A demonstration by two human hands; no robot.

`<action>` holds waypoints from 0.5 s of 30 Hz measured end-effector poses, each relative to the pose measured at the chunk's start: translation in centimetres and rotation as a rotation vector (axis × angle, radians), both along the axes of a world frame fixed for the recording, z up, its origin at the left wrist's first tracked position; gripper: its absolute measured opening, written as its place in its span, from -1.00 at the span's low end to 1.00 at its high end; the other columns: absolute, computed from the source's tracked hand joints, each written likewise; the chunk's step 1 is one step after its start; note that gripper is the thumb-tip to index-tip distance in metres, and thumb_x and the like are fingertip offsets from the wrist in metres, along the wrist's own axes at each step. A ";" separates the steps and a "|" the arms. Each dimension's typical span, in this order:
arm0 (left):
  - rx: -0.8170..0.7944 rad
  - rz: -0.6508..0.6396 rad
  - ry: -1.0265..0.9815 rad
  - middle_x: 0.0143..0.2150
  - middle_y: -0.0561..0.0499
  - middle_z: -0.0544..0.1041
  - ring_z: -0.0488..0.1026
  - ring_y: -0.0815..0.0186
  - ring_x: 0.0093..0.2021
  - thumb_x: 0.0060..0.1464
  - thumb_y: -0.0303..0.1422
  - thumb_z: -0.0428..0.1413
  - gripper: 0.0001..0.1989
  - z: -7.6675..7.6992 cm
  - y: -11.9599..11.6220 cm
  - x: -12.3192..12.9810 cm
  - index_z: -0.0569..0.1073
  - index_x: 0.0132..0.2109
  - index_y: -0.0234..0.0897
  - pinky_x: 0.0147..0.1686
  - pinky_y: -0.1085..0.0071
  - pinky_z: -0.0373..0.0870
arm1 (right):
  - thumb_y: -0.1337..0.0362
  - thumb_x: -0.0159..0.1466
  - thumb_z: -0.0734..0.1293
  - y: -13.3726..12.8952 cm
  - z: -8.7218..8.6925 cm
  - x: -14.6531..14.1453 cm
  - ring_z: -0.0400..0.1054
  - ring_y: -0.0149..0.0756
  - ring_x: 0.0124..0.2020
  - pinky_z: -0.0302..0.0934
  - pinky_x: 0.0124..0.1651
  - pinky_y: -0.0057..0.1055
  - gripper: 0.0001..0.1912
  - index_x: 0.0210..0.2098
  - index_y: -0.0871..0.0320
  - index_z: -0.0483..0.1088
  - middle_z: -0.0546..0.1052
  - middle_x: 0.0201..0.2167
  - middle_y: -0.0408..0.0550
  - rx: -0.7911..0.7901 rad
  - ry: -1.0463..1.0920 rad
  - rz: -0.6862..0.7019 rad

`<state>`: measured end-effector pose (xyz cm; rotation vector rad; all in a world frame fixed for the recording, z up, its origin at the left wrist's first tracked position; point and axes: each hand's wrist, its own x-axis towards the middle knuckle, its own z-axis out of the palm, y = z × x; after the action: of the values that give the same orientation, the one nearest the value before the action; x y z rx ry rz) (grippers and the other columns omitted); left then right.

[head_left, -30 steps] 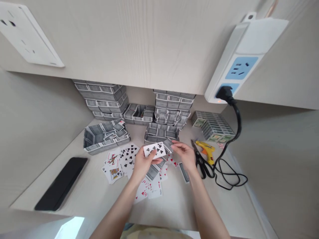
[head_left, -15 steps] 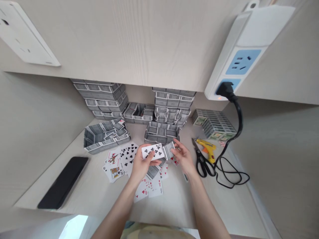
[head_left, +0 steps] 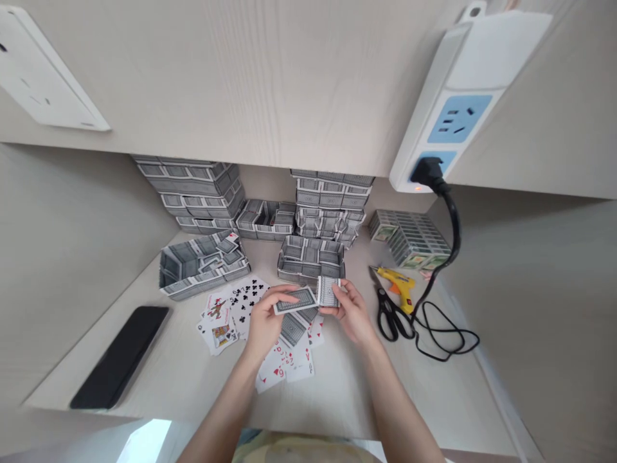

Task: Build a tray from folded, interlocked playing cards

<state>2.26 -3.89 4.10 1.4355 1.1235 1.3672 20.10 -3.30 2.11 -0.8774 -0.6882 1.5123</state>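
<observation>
Beyond and left of the left hand point(head_left: 268, 314), a card-built box point(head_left: 202, 284) holds folded pieces point(head_left: 232, 255), while that hand, nearly closed, pinches a grey-backed card point(head_left: 295, 300) beside the folded card point(head_left: 328, 292) gripped by the right hand point(head_left: 353, 311).

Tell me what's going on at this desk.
A person's left hand holds a card, back up; the right hand holds what looks like a folded card beside it. Loose cards lie on the desk, an open box stands beyond the hands, and scissors and a glue gun lie to the right.
</observation>
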 end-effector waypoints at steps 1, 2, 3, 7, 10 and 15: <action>0.046 0.012 0.038 -0.19 -0.07 0.49 0.41 0.23 -0.12 -0.17 -0.51 0.16 -0.93 0.0 0.0 -0.1 0.50 -0.45 -0.28 -0.05 0.22 0.29 | 0.18 0.06 0.36 0.0 0.0 0.0 0.36 -0.39 -0.42 0.40 -0.43 -0.38 -0.70 -0.24 0.09 0.27 0.44 -0.34 -0.16 -0.003 -0.007 0.008; 0.080 0.015 0.063 -0.18 -0.06 0.49 0.41 0.24 -0.13 -0.16 -0.52 0.15 -0.91 -0.1 0.1 -0.2 0.51 -0.44 -0.26 -0.06 0.22 0.30 | 0.18 0.06 0.36 0.0 0.1 0.0 0.36 -0.40 -0.42 0.41 -0.42 -0.38 -0.69 -0.22 0.09 0.28 0.44 -0.34 -0.16 -0.004 -0.018 0.018; 0.109 0.015 0.084 -0.17 -0.06 0.48 0.41 0.24 -0.13 -0.16 -0.54 0.14 -0.88 -0.1 0.1 -0.3 0.52 -0.44 -0.24 -0.08 0.23 0.31 | 0.18 0.06 0.36 -0.1 0.1 0.0 0.36 -0.39 -0.42 0.41 -0.41 -0.38 -0.67 -0.19 0.09 0.29 0.44 -0.34 -0.16 -0.004 -0.029 0.026; 0.196 0.017 0.162 -0.14 -0.06 0.47 0.40 0.26 -0.12 -0.11 -0.58 0.07 -0.80 0.0 0.3 -0.6 0.54 -0.43 -0.22 -0.12 0.29 0.32 | 0.17 0.07 0.35 -0.2 0.5 0.2 0.38 -0.38 -0.43 0.40 -0.48 -0.42 -0.61 -0.11 0.08 0.30 0.44 -0.32 -0.13 -0.001 -0.060 0.066; 0.241 -0.001 0.210 -0.13 -0.05 0.47 0.40 0.27 -0.13 -0.10 -0.60 0.04 -0.76 0.2 0.6 -0.9 0.54 -0.46 -0.22 -0.15 0.32 0.34 | 0.15 0.09 0.33 -0.2 0.6 0.2 0.41 -0.36 -0.50 0.37 -0.55 -0.45 -0.58 -0.06 0.07 0.27 0.45 -0.35 -0.12 0.003 -0.069 0.127; 0.250 -0.085 0.232 -0.18 -0.05 0.48 0.41 0.28 -0.15 -0.11 -0.61 0.05 -0.77 0.3 0.7 -1.1 0.54 -0.47 -0.22 -0.18 0.36 0.35 | 0.13 0.13 0.29 -0.3 0.4 -0.1 0.39 -0.38 -0.63 0.33 -0.63 -0.48 -0.57 -0.03 0.09 0.20 0.44 -0.52 -0.17 0.018 -0.106 0.160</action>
<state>1.20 -3.22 4.42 1.8403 1.0477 1.3422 20.03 -3.64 2.46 -0.9114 -0.8651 1.6073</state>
